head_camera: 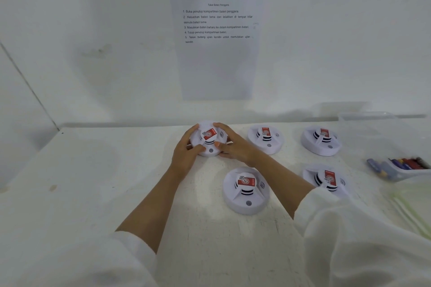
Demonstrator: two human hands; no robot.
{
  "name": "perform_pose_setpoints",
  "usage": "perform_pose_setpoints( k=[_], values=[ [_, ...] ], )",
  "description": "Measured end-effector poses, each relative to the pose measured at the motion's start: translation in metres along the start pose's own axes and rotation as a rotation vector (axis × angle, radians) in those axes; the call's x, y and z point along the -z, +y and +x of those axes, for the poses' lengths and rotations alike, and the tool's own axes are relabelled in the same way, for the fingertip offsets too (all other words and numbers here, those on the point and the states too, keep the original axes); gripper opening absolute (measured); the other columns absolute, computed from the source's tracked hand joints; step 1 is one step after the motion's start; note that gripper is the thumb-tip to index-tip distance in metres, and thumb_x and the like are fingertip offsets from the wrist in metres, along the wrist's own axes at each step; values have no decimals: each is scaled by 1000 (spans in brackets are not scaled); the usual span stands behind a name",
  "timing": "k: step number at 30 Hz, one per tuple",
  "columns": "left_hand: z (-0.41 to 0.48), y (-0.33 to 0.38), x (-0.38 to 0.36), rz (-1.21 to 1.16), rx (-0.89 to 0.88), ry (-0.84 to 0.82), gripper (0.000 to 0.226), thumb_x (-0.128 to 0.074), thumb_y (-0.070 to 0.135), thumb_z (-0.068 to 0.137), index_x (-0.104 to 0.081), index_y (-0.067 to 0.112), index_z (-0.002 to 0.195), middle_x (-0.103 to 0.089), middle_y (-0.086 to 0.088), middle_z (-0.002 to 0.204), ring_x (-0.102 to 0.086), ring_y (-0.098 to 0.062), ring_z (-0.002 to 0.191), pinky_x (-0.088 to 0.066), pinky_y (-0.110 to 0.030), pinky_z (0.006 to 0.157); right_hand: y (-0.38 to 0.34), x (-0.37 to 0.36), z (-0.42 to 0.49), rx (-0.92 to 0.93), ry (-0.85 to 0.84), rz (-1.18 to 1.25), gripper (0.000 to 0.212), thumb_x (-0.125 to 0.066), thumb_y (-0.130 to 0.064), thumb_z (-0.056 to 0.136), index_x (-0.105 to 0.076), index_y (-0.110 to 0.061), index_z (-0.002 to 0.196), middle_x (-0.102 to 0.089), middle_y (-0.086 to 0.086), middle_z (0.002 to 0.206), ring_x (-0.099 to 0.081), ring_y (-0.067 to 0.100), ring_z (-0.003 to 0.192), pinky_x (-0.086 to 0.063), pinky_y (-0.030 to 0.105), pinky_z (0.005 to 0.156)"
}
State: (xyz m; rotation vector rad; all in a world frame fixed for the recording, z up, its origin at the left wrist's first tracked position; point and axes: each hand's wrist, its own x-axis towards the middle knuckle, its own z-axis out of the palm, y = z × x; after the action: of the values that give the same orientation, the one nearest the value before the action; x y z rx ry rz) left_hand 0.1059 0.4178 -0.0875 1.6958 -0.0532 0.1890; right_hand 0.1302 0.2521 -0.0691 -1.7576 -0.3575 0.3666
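A round white smoke detector (pixel 209 138) with a red label on top sits at the far middle of the white table (pixel 93 193). My left hand (pixel 187 152) grips its left side, thumb on the front rim. My right hand (pixel 233 144) grips its right side, fingers curled over the far edge. Several more detectors of the same kind lie face up: one (pixel 246 191) near the middle, one (pixel 265 138) at the back, one (pixel 321 140) at the far right, and one (pixel 327 179) partly hidden by my right sleeve.
A white tray (pixel 407 173) at the right edge holds several batteries (pixel 407 163), with a few blue ones lying beside it. A clear plastic box (pixel 366 123) stands behind it. A printed instruction sheet (pixel 218 37) hangs on the wall ahead.
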Motion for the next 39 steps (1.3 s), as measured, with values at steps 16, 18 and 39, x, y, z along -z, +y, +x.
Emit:
perform_pose_setpoints(
  k=[16, 18, 39],
  values=[
    [1, -2, 0, 3, 7, 21, 48, -57, 6, 87, -48, 22, 132, -56, -1, 125, -55, -19, 107, -49, -31, 90, 4, 1, 2, -6, -19, -20, 54, -50, -18, 94, -27, -34, 139, -37, 6, 144, -51, 26, 120, -51, 30, 89],
    [0, -2, 0, 2, 7, 24, 48, -57, 5, 87, -48, 22, 131, -56, 0, 122, -55, -18, 104, -49, -26, 86, 4, 1, 1, -6, -25, -20, 54, -50, -18, 94, -27, -35, 139, -38, 6, 143, -51, 24, 117, -51, 29, 88],
    [1, -5, 0, 14, 1, 31, 50, -56, 3, 86, -47, 20, 132, -54, 1, 123, -53, -18, 107, -47, -21, 83, 5, 1, 2, 2, -39, -57, 55, -49, -17, 95, -23, -32, 141, -40, 7, 141, -53, 20, 110, -53, 24, 82]
  ],
)
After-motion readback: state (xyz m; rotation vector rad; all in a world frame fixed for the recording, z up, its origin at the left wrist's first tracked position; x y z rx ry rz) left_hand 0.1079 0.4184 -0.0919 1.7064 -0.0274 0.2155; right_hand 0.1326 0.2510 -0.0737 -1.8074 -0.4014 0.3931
